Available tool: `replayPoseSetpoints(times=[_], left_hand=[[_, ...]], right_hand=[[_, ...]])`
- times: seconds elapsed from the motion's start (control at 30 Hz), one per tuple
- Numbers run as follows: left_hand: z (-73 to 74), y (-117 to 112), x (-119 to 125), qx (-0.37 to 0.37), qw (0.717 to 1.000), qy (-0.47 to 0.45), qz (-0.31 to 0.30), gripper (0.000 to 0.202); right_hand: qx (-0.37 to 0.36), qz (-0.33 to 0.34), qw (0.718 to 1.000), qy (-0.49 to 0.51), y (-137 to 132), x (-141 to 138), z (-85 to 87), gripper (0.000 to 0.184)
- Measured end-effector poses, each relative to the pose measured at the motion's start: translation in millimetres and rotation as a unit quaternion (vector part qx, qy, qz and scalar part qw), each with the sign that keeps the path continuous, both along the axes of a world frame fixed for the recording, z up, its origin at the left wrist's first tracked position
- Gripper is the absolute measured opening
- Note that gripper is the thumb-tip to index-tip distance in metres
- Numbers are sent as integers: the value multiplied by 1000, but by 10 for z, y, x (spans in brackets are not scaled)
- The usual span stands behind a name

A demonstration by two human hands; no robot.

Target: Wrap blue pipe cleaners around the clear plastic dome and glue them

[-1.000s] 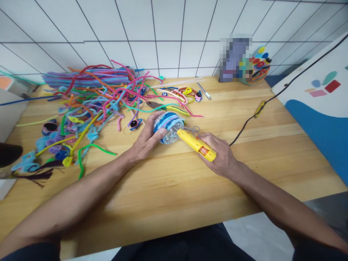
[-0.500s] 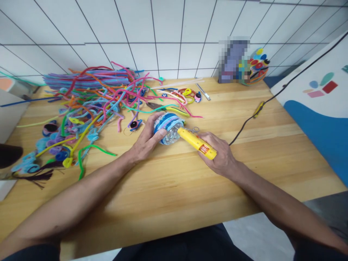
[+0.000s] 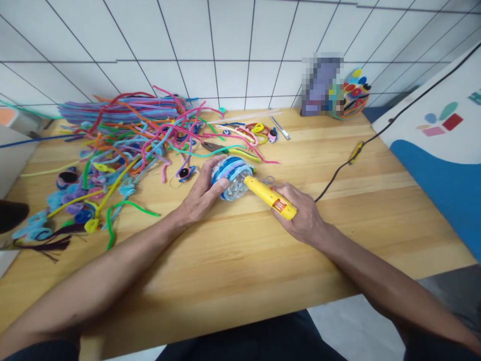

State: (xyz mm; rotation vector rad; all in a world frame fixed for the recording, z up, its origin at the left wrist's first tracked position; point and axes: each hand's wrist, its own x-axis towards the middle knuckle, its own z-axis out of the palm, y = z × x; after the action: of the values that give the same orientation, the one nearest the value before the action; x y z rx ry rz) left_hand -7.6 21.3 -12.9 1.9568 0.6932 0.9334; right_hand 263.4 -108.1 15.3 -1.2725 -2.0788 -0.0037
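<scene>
My left hand (image 3: 205, 193) is closed around a clear rounded container (image 3: 236, 187) wrapped in bands of blue, light blue and lilac pipe cleaner. Its bare, see-through end faces right. In my right hand (image 3: 300, 213) is a yellow hot glue gun (image 3: 271, 196), its nozzle end right at the container's clear end. I cannot tell whether the tip touches the surface. Just behind the container lie pliers (image 3: 231, 150) with yellow-green handles. Small scissors (image 3: 266, 179) show partly between the container and the glue gun.
Loose pipe cleaners (image 3: 124, 145) in many colours spread over the table's left side, a bundle (image 3: 124, 109) behind them. A black cord (image 3: 336, 173) crosses at right, with a yellow switch (image 3: 356, 152). A cutter knife (image 3: 280, 128) lies near the tiled wall (image 3: 233, 40).
Both hands keep nearly the same pose on the container and glue gun. The whole view has shifted very slightly.
</scene>
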Motion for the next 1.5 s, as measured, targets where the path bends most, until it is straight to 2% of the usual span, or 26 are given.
replayPoseSetpoints(times=[0.17, 0.4, 0.57, 0.73, 1.0, 1.3, 1.5], left_hand=[[-3, -1, -1, 3, 1000, 5, 4, 64], [-4, 10, -2, 12, 1000, 0, 1, 62], [13, 6, 5, 8, 1000, 2, 2, 61], [26, 1, 9, 10, 1000, -2, -1, 62], [14, 2, 4, 9, 1000, 1, -1, 62], [-11, 8, -9, 12, 1000, 2, 6, 61], [14, 0, -8, 10, 1000, 4, 4, 62]], right_hand=[[20, 21, 1000, 8, -16, -7, 12, 21], [17, 7, 1000, -1, 7, -19, 11, 13], [36, 18, 999, 13, -12, -24, -4, 21], [28, 4, 1000, 5, 5, -17, -5, 16], [24, 13, 1000, 15, -10, -13, -15, 24], [35, 0, 999, 13, -7, -17, -14, 21], [10, 2, 1000, 17, -3, -13, -31, 19]])
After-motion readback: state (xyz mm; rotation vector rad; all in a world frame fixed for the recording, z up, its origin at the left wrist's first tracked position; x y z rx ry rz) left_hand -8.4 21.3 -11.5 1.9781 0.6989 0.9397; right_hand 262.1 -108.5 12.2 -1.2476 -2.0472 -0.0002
